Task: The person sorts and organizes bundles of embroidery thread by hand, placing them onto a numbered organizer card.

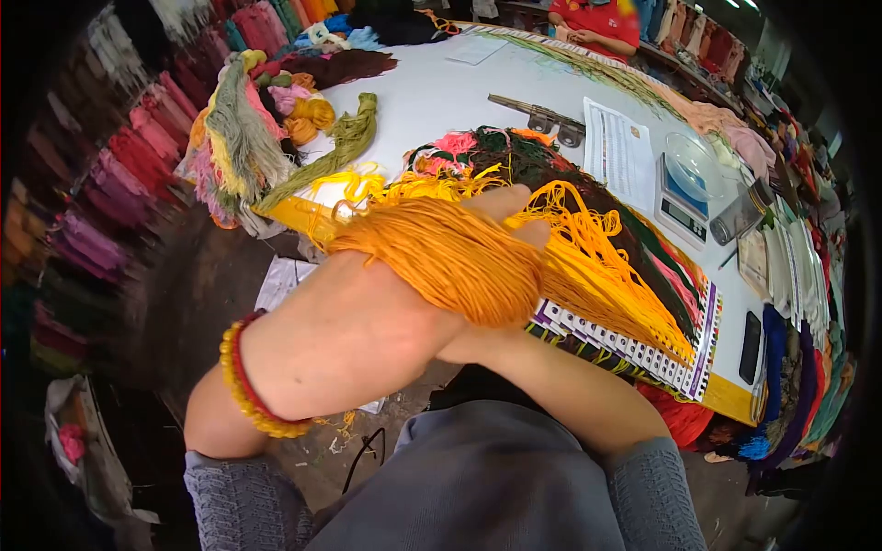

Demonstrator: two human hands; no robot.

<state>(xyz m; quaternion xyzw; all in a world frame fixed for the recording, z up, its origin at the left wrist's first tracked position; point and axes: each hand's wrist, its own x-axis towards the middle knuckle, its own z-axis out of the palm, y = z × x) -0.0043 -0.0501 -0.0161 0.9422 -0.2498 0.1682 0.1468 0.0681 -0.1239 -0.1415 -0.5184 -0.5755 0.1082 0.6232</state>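
Observation:
A thick skein of orange yarn (441, 253) lies wrapped over my left hand (386, 303), which wears a yellow beaded bracelet and a red band at the wrist. Fingertips show past the skein's upper right side. My right hand (470, 345) crosses in below from the right, its fingers hidden behind the left hand and the yarn. Beyond them, bright yellow threads (588, 243) spread across the table edge and run to white sample cards (643, 354) with punched holes. Dark brown and green threads (542, 165) lie behind the yellow ones.
On the white table (432, 87) are a digital scale (682, 207) with a clear bowl, a printed sheet (617, 147), a metal clamp-like tool (542, 119), a glass jar (742, 213) and a phone (751, 347). Yarn bundles (241, 133) hang at left. A person in red (602, 23) sits across.

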